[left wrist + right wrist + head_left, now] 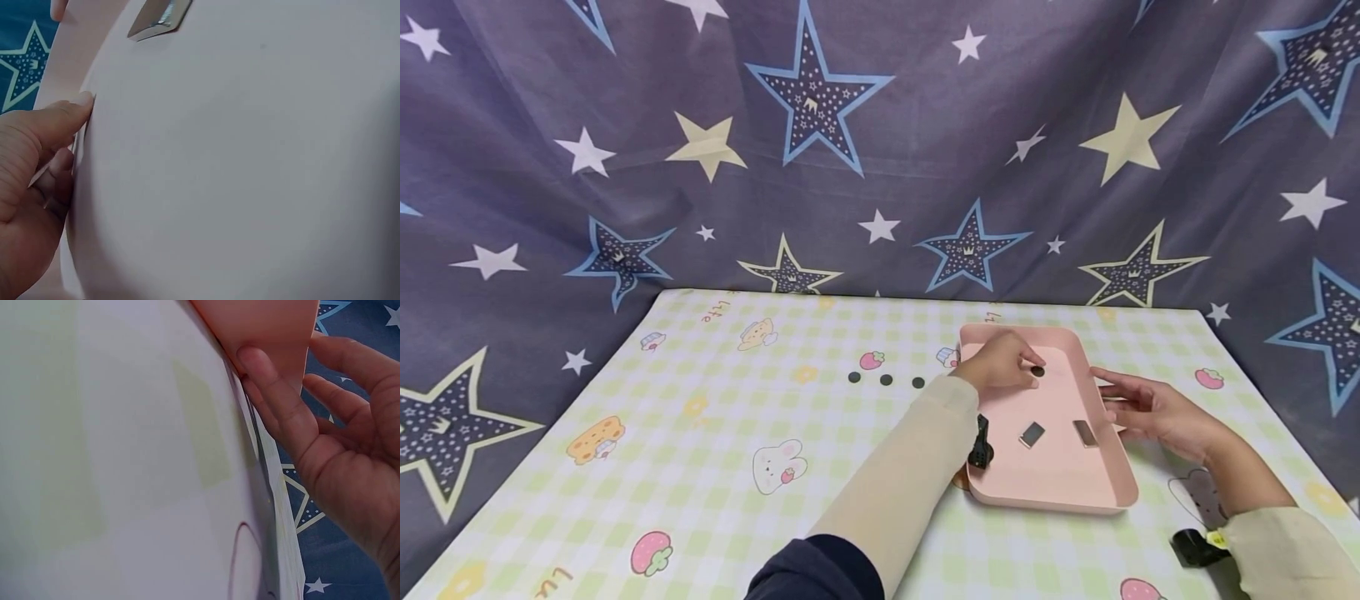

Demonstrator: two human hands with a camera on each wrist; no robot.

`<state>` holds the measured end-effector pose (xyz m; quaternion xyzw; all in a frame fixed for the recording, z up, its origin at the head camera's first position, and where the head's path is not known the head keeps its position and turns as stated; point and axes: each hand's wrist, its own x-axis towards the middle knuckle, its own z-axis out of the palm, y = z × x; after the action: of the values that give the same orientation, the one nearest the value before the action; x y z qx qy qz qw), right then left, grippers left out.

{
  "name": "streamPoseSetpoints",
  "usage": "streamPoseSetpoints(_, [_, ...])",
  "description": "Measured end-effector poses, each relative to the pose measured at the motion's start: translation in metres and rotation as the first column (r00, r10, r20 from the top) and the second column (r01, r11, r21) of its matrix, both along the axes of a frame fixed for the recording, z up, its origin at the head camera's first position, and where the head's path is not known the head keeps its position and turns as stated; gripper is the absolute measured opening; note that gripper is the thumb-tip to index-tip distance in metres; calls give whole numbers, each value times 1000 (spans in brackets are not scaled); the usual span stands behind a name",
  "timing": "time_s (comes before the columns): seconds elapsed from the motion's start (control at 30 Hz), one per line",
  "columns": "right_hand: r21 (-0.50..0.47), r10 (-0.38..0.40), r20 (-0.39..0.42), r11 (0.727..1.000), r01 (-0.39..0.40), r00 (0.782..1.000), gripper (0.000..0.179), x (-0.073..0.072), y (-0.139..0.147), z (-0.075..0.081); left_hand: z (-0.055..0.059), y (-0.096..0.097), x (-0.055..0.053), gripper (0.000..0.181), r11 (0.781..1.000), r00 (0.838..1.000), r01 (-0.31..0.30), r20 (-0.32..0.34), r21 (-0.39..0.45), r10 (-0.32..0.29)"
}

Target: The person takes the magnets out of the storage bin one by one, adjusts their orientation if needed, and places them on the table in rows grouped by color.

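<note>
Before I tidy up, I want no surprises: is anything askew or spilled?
Nothing looks spilled or damaged. One small rectangular piece lies askew in the pink tray, slanting across it, while a second piece runs roughly along the tray's side.

The whole background is filled by a dark purple-grey drape (925,158), hung in faint folds and printed with white, cream and blue-edged stars (820,92). Before it, a green-and-white checked tablecloth (715,467) is spread flat, decorated with strawberries (651,553), a rabbit (777,467) and flowers (696,407). Both are lit softly and evenly.
</note>
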<state>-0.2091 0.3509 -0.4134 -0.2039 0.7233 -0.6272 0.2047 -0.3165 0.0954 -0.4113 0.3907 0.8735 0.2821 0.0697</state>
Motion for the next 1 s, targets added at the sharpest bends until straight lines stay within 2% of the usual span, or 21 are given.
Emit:
streamPoseSetpoints(0.17, [12, -7, -6, 1000, 7, 1000, 62, 1, 0, 0, -3, 1, 3, 28, 997, 996, -1, 86, 82, -6])
streamPoseSetpoints(0.23, [17, -11, -6, 1000, 11, 1000, 62, 1, 0, 0, -3, 2, 3, 25, 996, 995, -13, 101, 88, 4])
streamPoseSetpoints(0.4, [21, -14, -8, 1000, 14, 1000, 62, 1, 0, -1, -4, 2, 3, 21, 998, 997, -27, 79, 53, 23])
streamPoseSetpoints(0.57, [21, -14, -8, 1000, 14, 1000, 62, 1, 0, -1, -4, 2, 3, 21, 1000, 998, 16, 58, 22, -17])
streamPoseSetpoints(0.7, [27, -21, 0, 999, 21, 1000, 62, 1, 0, -1, -4, 2, 5, 22, 999, 996, 36, 78, 5, -36])
streamPoseSetpoints(1.0, [5, 0, -1, 1000, 0, 1000, 62, 1, -1, -1, -6, 2, 5, 15, 1000, 994, -1, 111, 6, 1])
